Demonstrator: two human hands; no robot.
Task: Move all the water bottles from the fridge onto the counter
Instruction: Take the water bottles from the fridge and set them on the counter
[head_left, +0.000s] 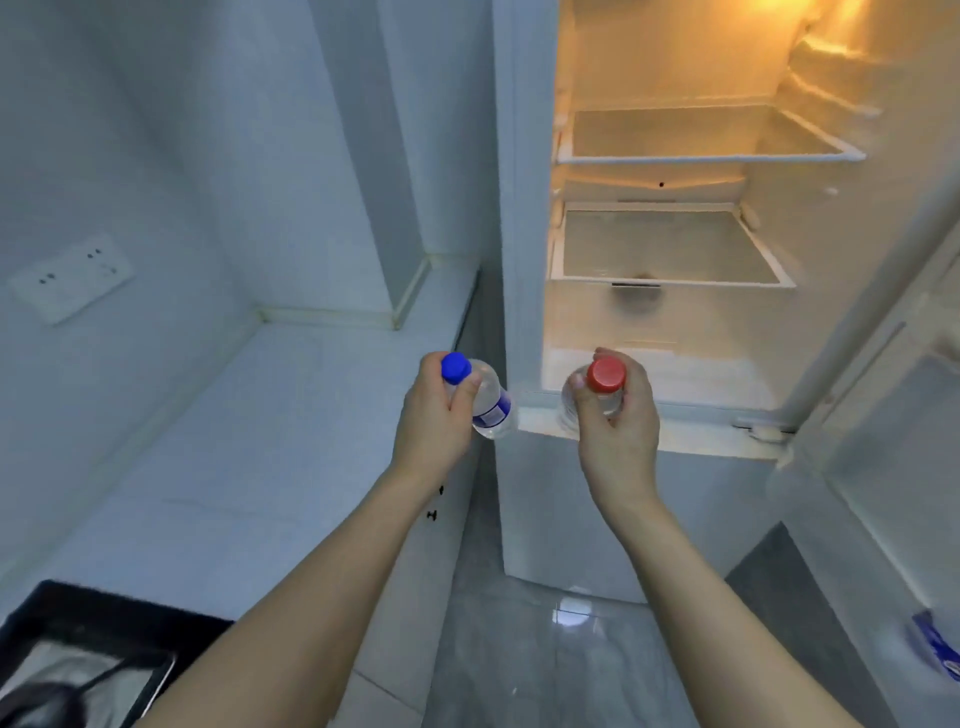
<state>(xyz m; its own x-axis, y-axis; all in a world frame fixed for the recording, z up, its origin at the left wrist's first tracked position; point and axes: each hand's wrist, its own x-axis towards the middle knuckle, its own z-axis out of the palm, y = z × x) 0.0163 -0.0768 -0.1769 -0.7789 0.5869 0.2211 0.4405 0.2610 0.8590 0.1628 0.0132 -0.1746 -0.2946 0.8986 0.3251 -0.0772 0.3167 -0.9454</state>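
My left hand grips a clear water bottle with a blue cap by its neck, held over the right edge of the white counter. My right hand grips a clear water bottle with a red cap near its top, in front of the lower edge of the open fridge. Both bottles are in the air, tilted away from me. The lit fridge shelves show no other bottles.
The fridge door stands open at the right, with a blue and white packet in its lower rack. A wall socket is on the left wall. A black-rimmed tray or sink sits at the counter's near left. Grey floor lies below.
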